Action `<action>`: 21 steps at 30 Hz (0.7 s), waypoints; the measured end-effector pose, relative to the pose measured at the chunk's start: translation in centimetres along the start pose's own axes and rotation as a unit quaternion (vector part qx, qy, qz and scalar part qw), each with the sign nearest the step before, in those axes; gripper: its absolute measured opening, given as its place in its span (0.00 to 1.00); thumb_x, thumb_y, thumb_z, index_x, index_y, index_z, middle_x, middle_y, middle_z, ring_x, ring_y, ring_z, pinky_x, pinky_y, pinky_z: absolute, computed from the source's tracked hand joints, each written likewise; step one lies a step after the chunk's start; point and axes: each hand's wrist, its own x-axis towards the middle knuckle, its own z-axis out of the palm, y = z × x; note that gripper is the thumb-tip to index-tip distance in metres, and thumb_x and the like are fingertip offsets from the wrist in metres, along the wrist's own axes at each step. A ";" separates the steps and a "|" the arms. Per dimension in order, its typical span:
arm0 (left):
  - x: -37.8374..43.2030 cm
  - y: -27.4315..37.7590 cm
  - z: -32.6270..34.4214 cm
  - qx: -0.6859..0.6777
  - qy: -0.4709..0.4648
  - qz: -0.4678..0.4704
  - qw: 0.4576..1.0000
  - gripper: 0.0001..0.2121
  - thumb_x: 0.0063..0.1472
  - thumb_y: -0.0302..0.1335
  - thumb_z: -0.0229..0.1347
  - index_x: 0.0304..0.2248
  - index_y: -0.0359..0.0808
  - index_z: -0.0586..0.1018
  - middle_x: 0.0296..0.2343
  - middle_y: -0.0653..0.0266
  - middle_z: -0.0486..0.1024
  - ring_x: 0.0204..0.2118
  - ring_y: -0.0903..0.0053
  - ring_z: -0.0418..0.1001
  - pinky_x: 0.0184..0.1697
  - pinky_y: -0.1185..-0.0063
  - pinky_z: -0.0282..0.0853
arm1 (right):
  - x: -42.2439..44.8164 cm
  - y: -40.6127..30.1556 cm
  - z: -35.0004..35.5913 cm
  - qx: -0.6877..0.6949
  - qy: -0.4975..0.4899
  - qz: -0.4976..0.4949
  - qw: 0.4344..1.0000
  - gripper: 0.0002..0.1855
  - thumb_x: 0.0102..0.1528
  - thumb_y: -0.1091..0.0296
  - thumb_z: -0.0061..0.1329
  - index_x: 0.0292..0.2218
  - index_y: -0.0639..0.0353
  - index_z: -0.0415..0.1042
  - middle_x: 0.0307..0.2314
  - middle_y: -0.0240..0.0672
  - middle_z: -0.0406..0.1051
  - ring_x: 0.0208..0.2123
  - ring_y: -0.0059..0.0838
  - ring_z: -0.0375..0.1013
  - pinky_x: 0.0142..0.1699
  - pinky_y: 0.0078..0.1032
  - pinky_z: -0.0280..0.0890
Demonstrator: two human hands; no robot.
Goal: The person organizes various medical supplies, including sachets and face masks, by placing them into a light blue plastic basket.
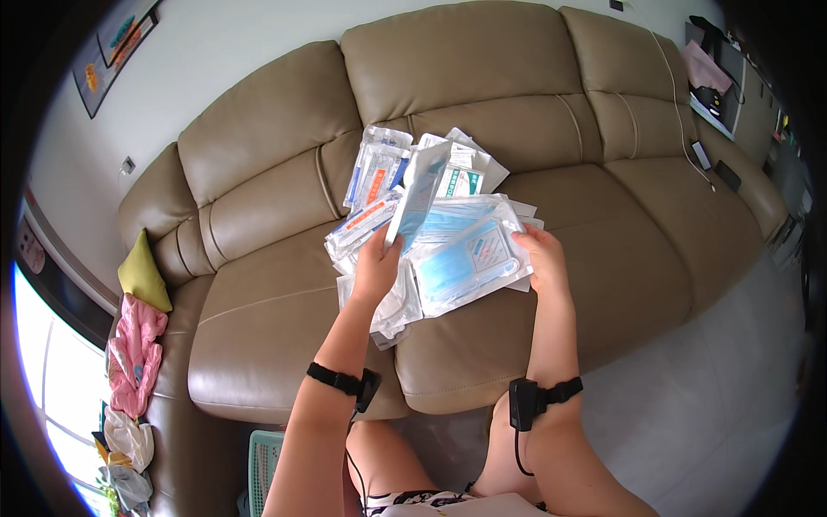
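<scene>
My left hand (377, 265) grips the lower end of a clear packet of blue face masks (421, 194), tilted up on edge above the pile. In my right hand (544, 253) is the right edge of another clear packet of blue face masks (452, 262), its printed face turned up. Beneath and behind both lies a heap of packets on the sofa seat. White packets with blue and orange print (378, 174) are at its left and back. A white and green printed packet (462, 181) shows behind the raised one. White packets (395, 300) lie under my left wrist.
The brown leather sofa (620, 258) spans the view. At its right end are a white cable (675, 103) and a phone-like device (701, 155). A green cushion (143, 274) and pink cloth (134, 352) lie left. A green plastic basket (265, 472) stands below my left arm.
</scene>
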 end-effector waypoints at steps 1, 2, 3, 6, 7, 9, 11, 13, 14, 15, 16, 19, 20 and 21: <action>-0.6 -0.2 -0.5 -0.046 -0.029 -0.075 0.996 0.12 0.58 0.25 0.49 0.42 0.32 0.71 0.27 0.60 0.74 0.30 0.77 0.70 0.37 0.78 0.65 | -0.5 -0.1 0.8 0.000 -0.004 0.003 1.000 0.27 0.48 0.74 0.49 0.50 0.67 0.60 0.33 0.38 0.71 0.37 0.30 0.71 0.40 0.25 0.65; -1.0 -0.2 -0.8 -0.118 -0.025 -0.093 0.988 0.12 0.60 0.26 0.48 0.42 0.31 0.71 0.28 0.66 0.73 0.31 0.84 0.66 0.39 0.81 0.63 | -1.1 -0.3 1.6 0.085 0.017 0.018 0.996 0.26 0.49 0.72 0.48 0.50 0.67 0.61 0.37 0.39 0.70 0.39 0.30 0.70 0.41 0.26 0.65; -1.6 -0.4 -1.1 -0.117 -0.023 -0.098 0.988 0.12 0.60 0.26 0.48 0.42 0.31 0.71 0.28 0.66 0.73 0.31 0.84 0.66 0.39 0.81 0.63 | -1.9 -0.5 2.4 0.168 0.040 0.035 0.984 0.25 0.50 0.70 0.48 0.49 0.67 0.61 0.40 0.41 0.68 0.40 0.31 0.69 0.43 0.27 0.65; -2.8 -2.0 -1.7 -0.242 0.034 -0.198 0.949 0.12 0.60 0.25 0.47 0.43 0.32 0.70 0.34 0.66 0.72 0.36 0.82 0.66 0.42 0.81 0.62 | -1.3 1.2 2.9 0.277 0.025 0.052 0.959 0.21 0.50 0.69 0.48 0.45 0.66 0.64 0.41 0.38 0.67 0.43 0.31 0.67 0.47 0.27 0.63; -3.4 -2.7 -1.8 -0.243 0.038 -0.203 0.948 0.12 0.60 0.25 0.47 0.43 0.32 0.70 0.34 0.66 0.72 0.36 0.82 0.66 0.42 0.81 0.62 | -1.3 1.8 3.3 0.326 0.039 0.025 0.944 0.21 0.50 0.68 0.47 0.45 0.65 0.64 0.41 0.37 0.67 0.44 0.31 0.67 0.48 0.28 0.62; -4.4 -4.1 -1.9 -0.298 0.051 -0.258 0.918 0.13 0.60 0.25 0.47 0.44 0.31 0.69 0.36 0.64 0.72 0.38 0.80 0.68 0.43 0.80 0.62 | -1.5 3.2 4.4 0.329 0.006 0.016 0.944 0.21 0.50 0.70 0.49 0.45 0.64 0.64 0.41 0.36 0.68 0.44 0.31 0.67 0.48 0.27 0.62; -5.5 -5.6 -2.0 -0.301 0.053 -0.266 0.914 0.14 0.60 0.24 0.46 0.46 0.31 0.66 0.38 0.62 0.72 0.40 0.75 0.70 0.43 0.77 0.67 | -1.8 4.8 5.8 0.254 -0.009 -0.007 0.967 0.20 0.50 0.69 0.49 0.44 0.65 0.64 0.40 0.37 0.68 0.44 0.30 0.68 0.48 0.28 0.64; -6.8 -5.9 -2.1 -0.340 0.052 -0.293 0.892 0.14 0.60 0.24 0.46 0.46 0.31 0.66 0.39 0.62 0.72 0.40 0.75 0.70 0.44 0.77 0.67 | -3.8 5.4 8.2 0.130 0.015 0.086 0.988 0.25 0.46 0.76 0.52 0.46 0.65 0.63 0.41 0.37 0.68 0.43 0.29 0.68 0.48 0.25 0.61; -7.2 -6.0 -2.1 -0.329 0.050 -0.288 0.898 0.14 0.60 0.24 0.46 0.46 0.31 0.67 0.39 0.62 0.71 0.40 0.75 0.70 0.44 0.77 0.67 | -3.9 6.3 8.8 0.031 0.031 0.072 0.996 0.24 0.46 0.77 0.51 0.46 0.66 0.63 0.41 0.38 0.68 0.43 0.30 0.68 0.48 0.25 0.60; -7.4 -6.0 -2.3 -0.329 0.053 -0.287 0.898 0.14 0.60 0.24 0.46 0.46 0.31 0.67 0.39 0.62 0.71 0.40 0.75 0.70 0.44 0.77 0.67 | -4.0 6.7 9.3 -0.069 0.045 0.054 0.995 0.24 0.46 0.77 0.51 0.46 0.67 0.64 0.41 0.39 0.68 0.43 0.30 0.68 0.47 0.25 0.60; -7.5 -6.1 -2.6 -0.315 0.068 -0.279 0.905 0.14 0.60 0.24 0.46 0.46 0.31 0.66 0.39 0.62 0.71 0.41 0.75 0.70 0.44 0.76 0.67 | -3.7 6.8 9.6 -0.105 0.043 0.027 0.993 0.23 0.47 0.77 0.49 0.46 0.70 0.64 0.42 0.40 0.68 0.43 0.31 0.67 0.47 0.25 0.59; -7.7 -6.0 -4.6 -0.304 0.111 -0.244 0.914 0.13 0.60 0.23 0.46 0.45 0.32 0.66 0.39 0.61 0.71 0.41 0.75 0.70 0.45 0.76 0.67 | -3.5 6.0 9.4 -0.022 0.065 -0.077 0.995 0.21 0.49 0.76 0.48 0.45 0.71 0.64 0.42 0.41 0.68 0.43 0.30 0.67 0.47 0.25 0.59; -7.8 -5.9 -5.6 -0.306 0.136 -0.218 0.917 0.13 0.60 0.23 0.45 0.45 0.32 0.66 0.39 0.60 0.71 0.41 0.75 0.70 0.45 0.76 0.67 | -3.0 6.1 9.0 0.026 0.050 -0.084 0.995 0.20 0.50 0.76 0.47 0.46 0.70 0.64 0.42 0.41 0.68 0.43 0.30 0.68 0.47 0.24 0.59; -8.0 -5.4 -6.6 -0.321 0.145 -0.218 0.910 0.13 0.61 0.23 0.45 0.45 0.32 0.66 0.39 0.60 0.71 0.40 0.74 0.70 0.45 0.75 0.67 | -3.2 5.6 9.1 0.066 0.021 -0.061 0.996 0.20 0.51 0.76 0.47 0.46 0.68 0.64 0.42 0.39 0.68 0.42 0.29 0.68 0.46 0.24 0.62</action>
